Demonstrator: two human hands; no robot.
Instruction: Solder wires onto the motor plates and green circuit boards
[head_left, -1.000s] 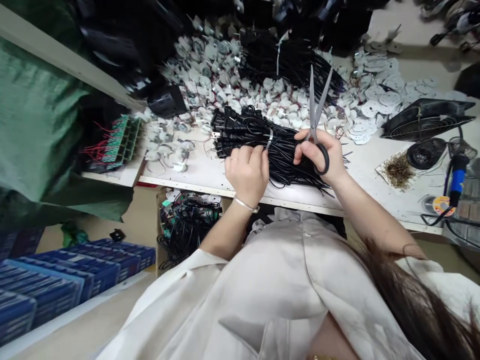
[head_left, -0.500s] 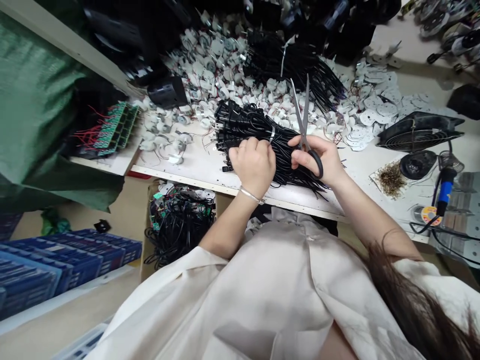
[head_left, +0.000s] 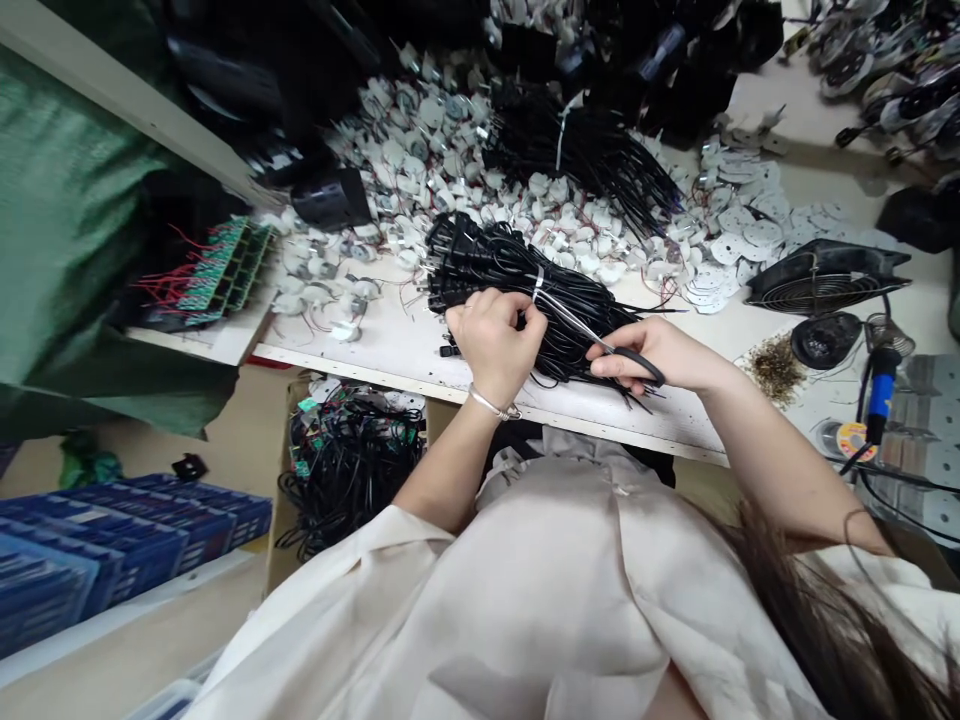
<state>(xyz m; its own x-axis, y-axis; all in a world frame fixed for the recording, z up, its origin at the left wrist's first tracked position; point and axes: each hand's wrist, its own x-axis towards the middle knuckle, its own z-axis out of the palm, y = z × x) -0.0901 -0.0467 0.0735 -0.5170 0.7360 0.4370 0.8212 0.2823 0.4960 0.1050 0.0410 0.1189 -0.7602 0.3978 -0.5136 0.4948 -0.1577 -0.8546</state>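
A bundle of black power cords [head_left: 480, 260] lies on the workbench, its plugs toward the left. A narrow white tie [head_left: 538, 283] wraps around its middle. My left hand [head_left: 496, 335] rests against the bundle's near side, fingers curled, thumb and forefinger pinched at the tie's lower end. In my right hand [head_left: 652, 355] is a pair of scissors [head_left: 574, 318] with dark handles. Their blades lie over the cords and point left toward the tie, the tips close beside it; whether they touch it I cannot tell.
Behind the bundle spreads a heap of small white motors [head_left: 420, 150], with another tied cord bundle [head_left: 585, 150] on it. Right are a black fan [head_left: 825, 275], a blue-handled soldering iron [head_left: 883, 385] and a solder spool [head_left: 855, 440]. Green circuit boards [head_left: 229, 270] lie left. A cable-filled box [head_left: 360, 460] stands below.
The scissors have swung from pointing upward with blades spread to lying low over the cords, blades nearly together and aimed at the tie. My left hand's thumb and forefinger now pinch beside the tie.
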